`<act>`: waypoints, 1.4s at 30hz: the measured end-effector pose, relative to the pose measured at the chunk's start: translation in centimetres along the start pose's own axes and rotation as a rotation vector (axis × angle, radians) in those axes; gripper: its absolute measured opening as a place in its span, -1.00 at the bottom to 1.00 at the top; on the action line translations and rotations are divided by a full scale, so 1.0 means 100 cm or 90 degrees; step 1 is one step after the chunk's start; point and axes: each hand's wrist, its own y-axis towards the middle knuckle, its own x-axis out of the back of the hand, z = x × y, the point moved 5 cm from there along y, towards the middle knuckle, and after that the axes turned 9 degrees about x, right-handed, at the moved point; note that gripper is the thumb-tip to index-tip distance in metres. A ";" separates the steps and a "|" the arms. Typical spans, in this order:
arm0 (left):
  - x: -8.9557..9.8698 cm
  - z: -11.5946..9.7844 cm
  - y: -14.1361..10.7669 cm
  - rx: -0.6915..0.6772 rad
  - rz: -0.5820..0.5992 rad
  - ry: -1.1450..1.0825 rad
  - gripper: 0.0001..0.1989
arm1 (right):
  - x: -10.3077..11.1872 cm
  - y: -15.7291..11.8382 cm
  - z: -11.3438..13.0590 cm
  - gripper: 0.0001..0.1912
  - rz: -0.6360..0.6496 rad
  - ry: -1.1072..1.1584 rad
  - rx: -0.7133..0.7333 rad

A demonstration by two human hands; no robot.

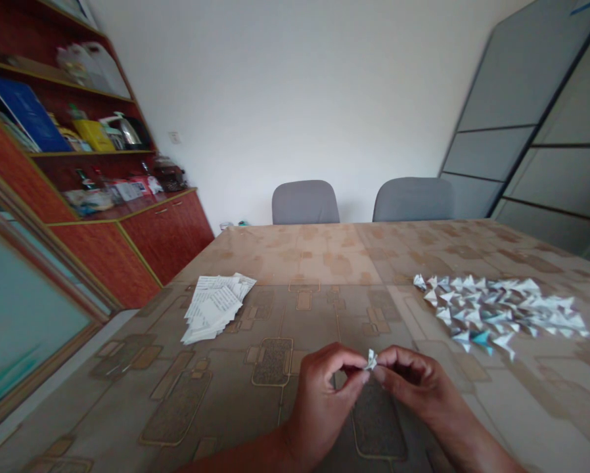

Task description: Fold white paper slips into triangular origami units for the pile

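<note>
A small folded paper piece (371, 359), white with dark print, is held up between both hands above the front of the table. My left hand (324, 387) pinches its left side between thumb and forefinger. From the other side, the thumb and forefinger of my right hand (420, 384) close on it as well. Its exact shape is partly hidden by the fingertips. To the right lie many folded paper pieces (502, 309) in rows, mostly white with print, one of them teal. Off to the left is a loose stack of printed paper sheets (213, 307).
The table (275, 253) has a brown patterned cover. Two grey chairs (305, 202) stand behind its far edge. A red-brown cabinet (164, 236) with bottles and a kettle (129, 131) on its shelves is at the left; a grey wardrobe (497, 92) stands at the right.
</note>
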 end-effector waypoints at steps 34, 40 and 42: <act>-0.006 0.010 0.000 0.161 0.046 -0.117 -0.91 | 0.001 0.003 0.023 -0.74 -0.076 -0.191 0.142; -0.011 0.017 0.002 0.303 0.158 -0.302 -0.76 | 0.009 0.003 0.028 -0.72 -0.036 -0.133 0.148; -0.012 0.017 0.002 0.340 0.177 -0.332 -0.69 | 0.014 0.002 0.028 -0.73 -0.046 -0.108 0.137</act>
